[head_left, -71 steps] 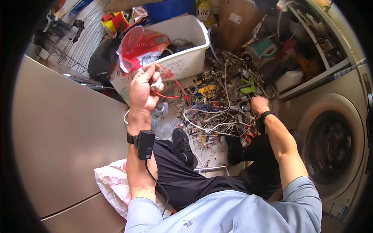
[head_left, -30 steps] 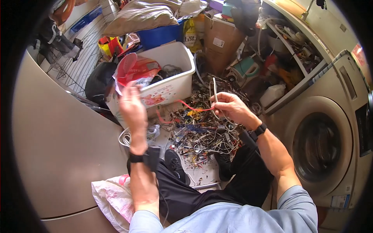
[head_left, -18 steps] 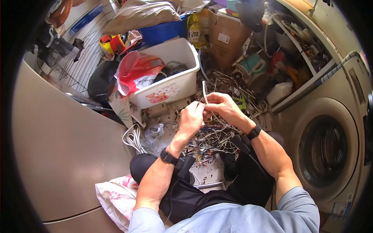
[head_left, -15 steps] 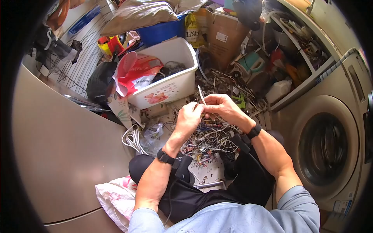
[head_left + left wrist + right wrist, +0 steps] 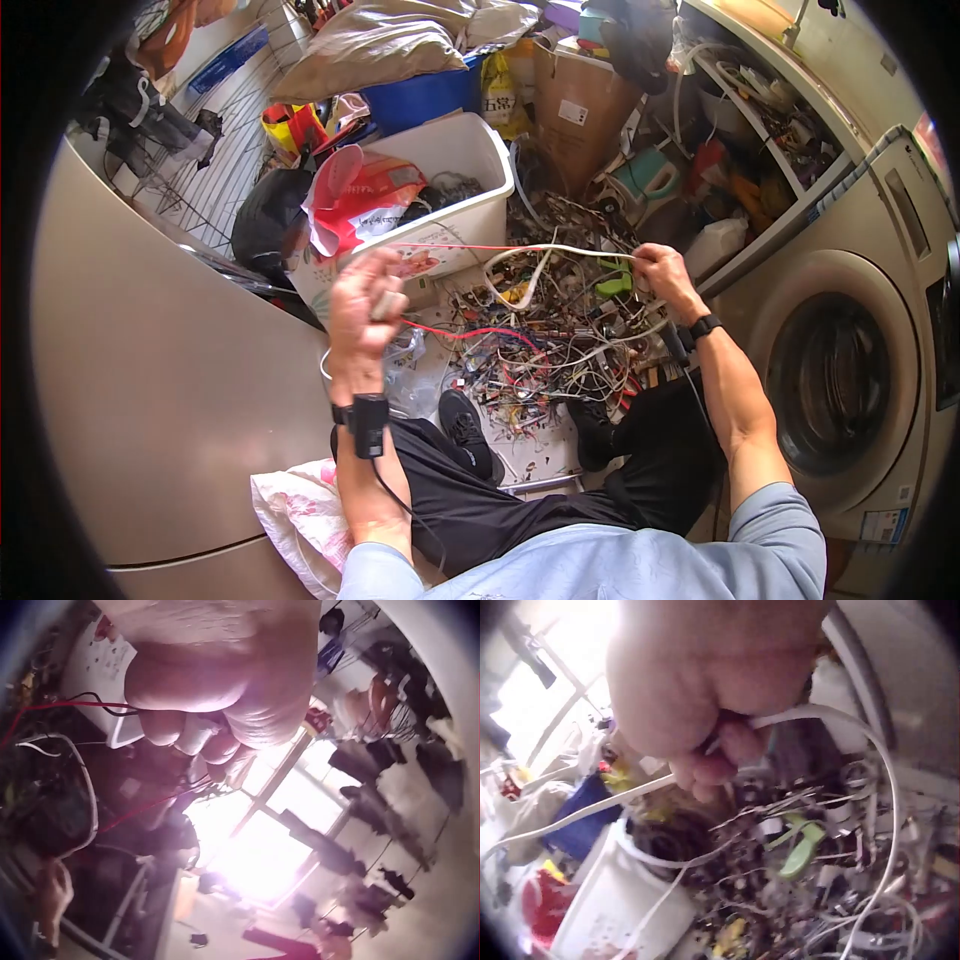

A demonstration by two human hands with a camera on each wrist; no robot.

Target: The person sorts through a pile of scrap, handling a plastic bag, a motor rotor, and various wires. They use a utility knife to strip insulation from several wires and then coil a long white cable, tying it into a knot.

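In the head view my left hand (image 5: 364,305) is raised in front of the white bin, a little blurred, fingers curled round a red wire (image 5: 475,332). One red length runs taut rightward from it toward a white cable (image 5: 590,251); another droops over the scrap heap. The left wrist view shows a dark wire (image 5: 96,697) beside the red one at the curled fingers, and something white among them. Off to the right, my right hand (image 5: 662,274) grips the white cable. In the right wrist view this cable passes through the fist and loops down past it.
A heap of wire scraps (image 5: 520,375) covers the floor between the shoes, with a green plastic piece (image 5: 613,281) on it. Behind stands the white bin (image 5: 475,222), holding a red bag and dark wires. A fridge (image 5: 180,380) flanks the left, a washing machine (image 5: 835,330) the right.
Half a second ago both hands met over the heap at the white cable. They have since moved apart, left hand leftward and right hand rightward, with red wire and white cable stretched between them.
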